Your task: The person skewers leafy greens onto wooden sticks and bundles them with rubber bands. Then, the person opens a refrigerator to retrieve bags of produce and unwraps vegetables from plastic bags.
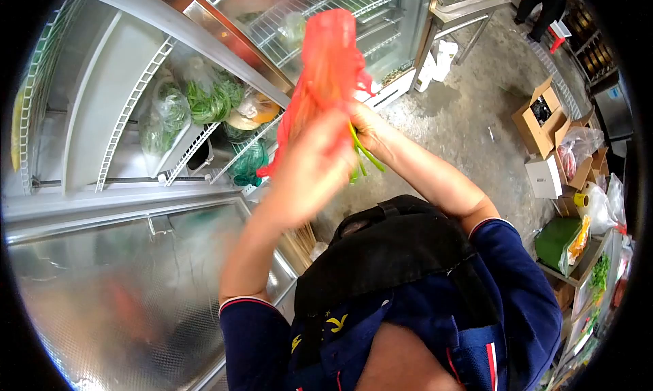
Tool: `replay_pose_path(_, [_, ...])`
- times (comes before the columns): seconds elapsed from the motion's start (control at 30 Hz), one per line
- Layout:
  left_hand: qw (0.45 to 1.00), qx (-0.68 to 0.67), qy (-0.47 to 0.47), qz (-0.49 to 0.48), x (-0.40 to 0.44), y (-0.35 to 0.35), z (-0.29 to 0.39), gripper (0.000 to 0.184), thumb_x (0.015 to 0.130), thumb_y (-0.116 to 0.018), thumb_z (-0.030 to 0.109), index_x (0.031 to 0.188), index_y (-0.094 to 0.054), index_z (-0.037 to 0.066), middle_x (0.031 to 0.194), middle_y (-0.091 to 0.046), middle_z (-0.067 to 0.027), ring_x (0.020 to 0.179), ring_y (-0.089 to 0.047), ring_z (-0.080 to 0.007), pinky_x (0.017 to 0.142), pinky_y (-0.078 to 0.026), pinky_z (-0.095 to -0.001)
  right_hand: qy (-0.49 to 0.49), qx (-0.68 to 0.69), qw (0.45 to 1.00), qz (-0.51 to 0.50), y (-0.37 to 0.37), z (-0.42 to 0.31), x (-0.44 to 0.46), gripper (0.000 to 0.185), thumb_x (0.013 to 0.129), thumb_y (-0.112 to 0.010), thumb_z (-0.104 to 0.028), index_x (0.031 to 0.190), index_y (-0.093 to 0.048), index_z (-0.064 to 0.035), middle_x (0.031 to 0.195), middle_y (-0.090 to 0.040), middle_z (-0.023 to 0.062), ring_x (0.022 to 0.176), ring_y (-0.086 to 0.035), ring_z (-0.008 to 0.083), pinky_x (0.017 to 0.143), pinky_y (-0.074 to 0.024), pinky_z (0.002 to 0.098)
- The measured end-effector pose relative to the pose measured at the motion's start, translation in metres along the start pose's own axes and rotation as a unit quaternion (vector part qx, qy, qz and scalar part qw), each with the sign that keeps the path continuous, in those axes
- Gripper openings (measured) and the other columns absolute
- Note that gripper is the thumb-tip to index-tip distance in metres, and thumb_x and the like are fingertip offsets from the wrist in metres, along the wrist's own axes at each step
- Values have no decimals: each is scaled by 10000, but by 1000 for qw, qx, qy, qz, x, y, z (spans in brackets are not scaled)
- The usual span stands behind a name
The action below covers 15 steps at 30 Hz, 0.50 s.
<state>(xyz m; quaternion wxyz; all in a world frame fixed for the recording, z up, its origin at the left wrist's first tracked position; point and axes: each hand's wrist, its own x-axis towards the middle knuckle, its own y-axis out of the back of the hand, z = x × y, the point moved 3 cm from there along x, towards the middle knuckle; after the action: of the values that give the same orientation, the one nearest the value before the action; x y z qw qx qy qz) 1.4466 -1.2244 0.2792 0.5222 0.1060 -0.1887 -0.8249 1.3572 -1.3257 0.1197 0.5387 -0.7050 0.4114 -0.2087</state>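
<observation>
A red plastic bag (331, 41) hangs in front of me, bunched and partly blurred, above the fridge's lower shelves. Thin green stalks (364, 154) stick out of its near end; the rest of them is hidden inside the bag. My right hand (368, 130) is closed round the bag's near end and the stalks. Against the bag's left side is my left hand (314, 163), smeared by motion, so its fingers and grip do not show clearly.
An open fridge on the left holds bagged leafy greens (212, 98) on wire shelves (194, 156). Its glass door (115, 296) swings out at lower left. Cardboard boxes (537, 122) stand on the right floor. A metal table (469, 7) and another person (542, 10) are farther back.
</observation>
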Motion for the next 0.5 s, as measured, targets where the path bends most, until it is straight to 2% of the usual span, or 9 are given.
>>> replay_pose_path(0.03, [978, 175, -102, -57, -9, -16, -4, 465, 809, -616, 154, 1227, -454, 29, 1278, -408, -195, 1177, -437, -289, 952, -380, -385, 34, 36, 997, -51, 9, 0, 16, 409, 746, -628, -49, 1139, -515, -45, 996, -619, 106, 858, -620, 214, 749, -531, 372])
replay_pose_path(0.07, [974, 192, -110, -47, -16, -19, 1, 494, 777, -642, 152, 1224, -465, 36, 1308, -371, -200, 1224, -370, -304, 992, -314, -393, 64, -6, 998, 3, -7, -11, 2, 425, 754, -644, -66, 1155, -504, -44, 1024, -609, 97, 873, -612, 200, 766, -528, 354])
replay_pose_path(0.1, [970, 210, -120, -40, -20, -20, 7, 524, 746, -668, 150, 1222, -477, 44, 1337, -335, -204, 1272, -303, -319, 1033, -248, -402, 93, -30, 995, 1, -11, -21, -1, 432, 754, -653, -79, 1158, -503, -43, 1032, -606, 98, 877, -611, 200, 771, -527, 353])
replay_pose_path(0.17, [926, 291, -215, 105, -28, 7, 17, 575, 649, -724, 151, 1175, -518, 43, 1335, -350, -187, 1225, -360, -332, 998, -299, -406, 152, -78, 985, 3, -13, -37, -10, 448, 754, -670, -107, 1165, -502, -41, 1049, -600, 99, 884, -609, 199, 781, -524, 351])
replay_pose_path(0.23, [879, 326, -247, 245, -38, 33, 12, 637, 622, -730, 148, 1197, -483, 29, 1317, -377, -184, 1204, -385, -321, 983, -316, -410, 171, -48, 984, -26, -15, -53, -10, 426, 765, -664, -114, 1155, -513, -37, 1070, -592, 111, 911, -607, 201, 802, -521, 359])
replay_pose_path(0.33, [927, 277, -165, 193, -12, 29, -20, 640, 658, -702, 111, 1226, -427, -1, 1217, -465, -191, 1103, -477, -294, 924, -375, -396, 176, -28, 982, -67, -3, -68, -1, 404, 778, -651, -107, 1151, -512, -34, 1065, -594, 114, 921, -606, 202, 808, -520, 363])
replay_pose_path(0.43, [974, 163, -34, 151, -6, 9, -87, 640, 690, -687, 80, 1244, -381, -20, 1064, -543, -212, 961, -569, -297, 817, -448, -396, 198, 1, 979, -51, -11, -74, -7, 378, 786, -646, -112, 1134, -520, -33, 1062, -595, 116, 919, -606, 204, 803, -522, 365])
replay_pose_path(0.5, [974, 121, -11, 190, -16, 0, -91, 541, 721, -655, 67, 1199, -419, -24, 939, -585, -195, 802, -601, -304, 700, -471, -394, 216, 14, 976, -34, -17, -77, -14, 361, 791, -642, -115, 1123, -525, -32, 1059, -596, 118, 917, -606, 205, 800, -523, 366])
